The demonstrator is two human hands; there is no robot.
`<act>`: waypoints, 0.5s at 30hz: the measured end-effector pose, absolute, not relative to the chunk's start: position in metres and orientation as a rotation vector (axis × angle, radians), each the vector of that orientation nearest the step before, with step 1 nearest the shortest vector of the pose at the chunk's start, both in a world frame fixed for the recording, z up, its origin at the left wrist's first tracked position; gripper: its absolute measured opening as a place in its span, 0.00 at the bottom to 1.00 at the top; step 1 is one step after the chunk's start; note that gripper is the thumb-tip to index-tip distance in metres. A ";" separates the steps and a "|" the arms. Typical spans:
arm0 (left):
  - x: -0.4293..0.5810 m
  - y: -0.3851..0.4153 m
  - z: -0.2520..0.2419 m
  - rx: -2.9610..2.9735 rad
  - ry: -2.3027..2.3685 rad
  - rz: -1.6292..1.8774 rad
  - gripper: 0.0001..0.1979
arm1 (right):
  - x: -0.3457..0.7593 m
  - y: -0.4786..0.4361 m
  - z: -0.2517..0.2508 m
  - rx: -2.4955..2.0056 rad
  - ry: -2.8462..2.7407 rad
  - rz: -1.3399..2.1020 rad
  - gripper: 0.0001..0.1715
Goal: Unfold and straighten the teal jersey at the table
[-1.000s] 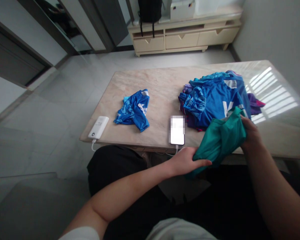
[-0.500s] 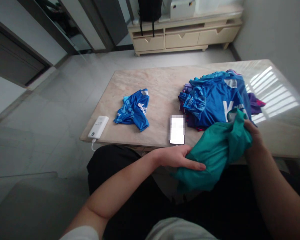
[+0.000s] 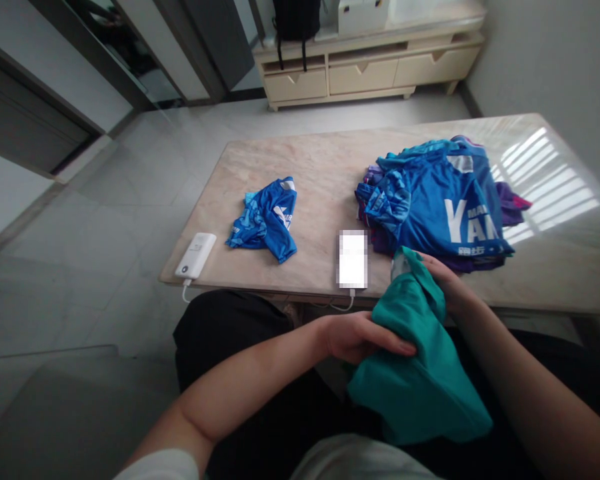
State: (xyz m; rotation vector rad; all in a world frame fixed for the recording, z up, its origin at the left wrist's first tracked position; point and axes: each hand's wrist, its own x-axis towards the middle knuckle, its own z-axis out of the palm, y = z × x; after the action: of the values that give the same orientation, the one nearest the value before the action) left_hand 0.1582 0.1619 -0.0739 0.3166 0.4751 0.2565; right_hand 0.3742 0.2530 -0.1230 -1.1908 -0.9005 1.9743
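Teal shirt (image 3: 420, 373) in lap at counter (image 3: 310, 167) edge, long axis from counter edge down-right toward body. Left hand (image 3: 360, 337) grip closed on its left fold; right hand (image 3: 443, 280) grip holds top edge, fingers hidden. Marble counter, tiled floor, cream sideboard (image 3: 370, 67) behind

one phone (image 3: 353, 259), one power bank (image 3: 196, 255)

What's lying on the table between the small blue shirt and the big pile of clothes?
A phone with a white cable plugged in lies between the small blue shirt and the pile, near the table's front edge, seen from the head camera.
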 end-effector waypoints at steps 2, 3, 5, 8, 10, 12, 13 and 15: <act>0.157 0.162 -0.074 0.328 0.491 0.252 0.20 | 0.370 0.253 -0.126 -1.187 -0.926 1.992 0.20; 0.156 0.162 -0.074 0.332 0.497 0.255 0.20 | 0.368 0.253 -0.127 -1.185 -0.937 1.997 0.20; 0.157 0.162 -0.075 0.339 0.505 0.271 0.19 | 0.366 0.252 -0.130 -1.189 -0.948 1.997 0.21; 0.158 0.163 -0.076 0.352 0.511 0.284 0.16 | 0.366 0.254 -0.133 -1.237 -0.972 1.961 0.24; 0.159 0.164 -0.076 0.358 0.524 0.293 0.13 | 0.368 0.256 -0.135 -1.299 -1.004 1.883 0.26; 0.160 0.166 -0.076 0.346 0.548 0.311 0.12 | 0.371 0.259 -0.138 -1.347 -1.053 1.774 0.26; 0.160 0.167 -0.076 0.332 0.560 0.326 0.12 | 0.373 0.261 -0.140 -1.354 -1.080 1.723 0.26; 0.161 0.169 -0.076 0.302 0.579 0.361 0.13 | 0.378 0.264 -0.142 -1.337 -1.149 1.656 0.26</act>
State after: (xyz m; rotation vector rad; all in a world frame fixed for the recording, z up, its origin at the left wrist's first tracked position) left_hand 0.1611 0.1685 -0.0758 0.3025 0.5792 0.3611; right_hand 0.3775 0.2642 -0.1420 -1.3372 -1.1493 1.6559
